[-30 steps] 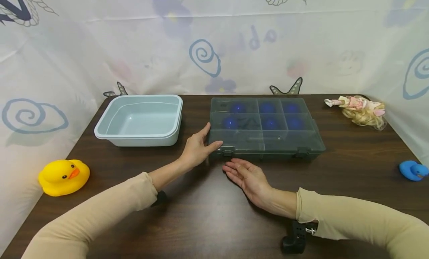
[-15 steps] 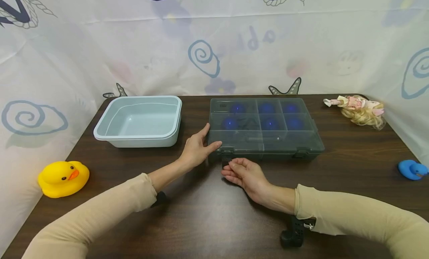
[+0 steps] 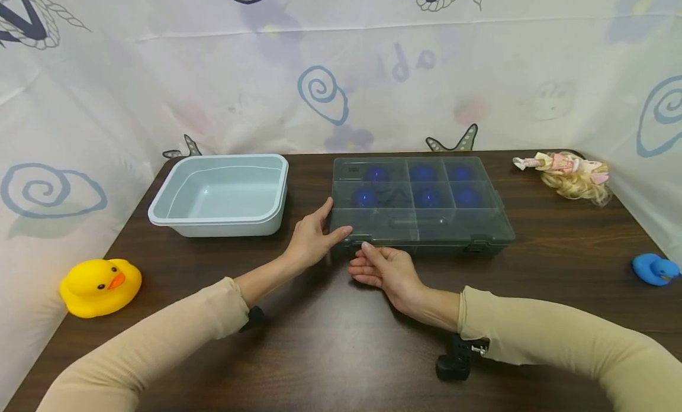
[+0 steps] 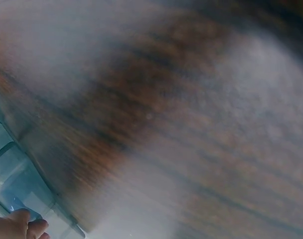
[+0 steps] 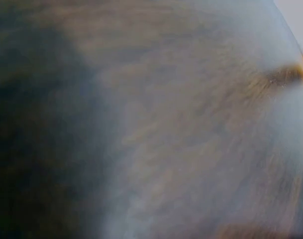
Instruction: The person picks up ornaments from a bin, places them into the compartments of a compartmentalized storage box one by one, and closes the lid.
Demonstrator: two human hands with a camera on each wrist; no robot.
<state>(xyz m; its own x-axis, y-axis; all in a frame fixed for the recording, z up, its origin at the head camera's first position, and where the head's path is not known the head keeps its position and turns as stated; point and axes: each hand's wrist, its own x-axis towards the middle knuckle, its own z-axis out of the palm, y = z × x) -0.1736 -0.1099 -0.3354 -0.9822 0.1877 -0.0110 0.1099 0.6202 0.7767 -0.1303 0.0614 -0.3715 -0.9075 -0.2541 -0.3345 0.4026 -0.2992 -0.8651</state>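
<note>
A dark translucent compartment box (image 3: 442, 225) lies with its lid down in the head view, blue balls (image 3: 365, 197) showing through its rear compartments. My left hand (image 3: 311, 237) rests at the box's front left corner, fingers along the side and thumb extended over the front edge. At the left front latch (image 3: 364, 238), the thumb of my right hand (image 3: 391, 276) presses, its other fingers loosely bent below and away from the box; the thumb partly covers the latch. A second latch (image 3: 479, 245) sits at the front right. Fingertips (image 4: 32, 226) appear by the box in the left wrist view.
A pale blue basin (image 3: 224, 190) stands left of the box. A yellow rubber duck (image 3: 100, 287) sits at the left table edge, a small blue duck (image 3: 655, 270) at the right. A blond doll (image 3: 572, 172) lies back right. Patterned cloth (image 3: 229, 74) hangs behind. The right wrist view shows blurred tabletop (image 5: 166, 124).
My right hand came to the left latch, where a tab showed hanging down half a second ago; now the thumb is higher and that hanging tab is out of sight. My left hand stayed put.
</note>
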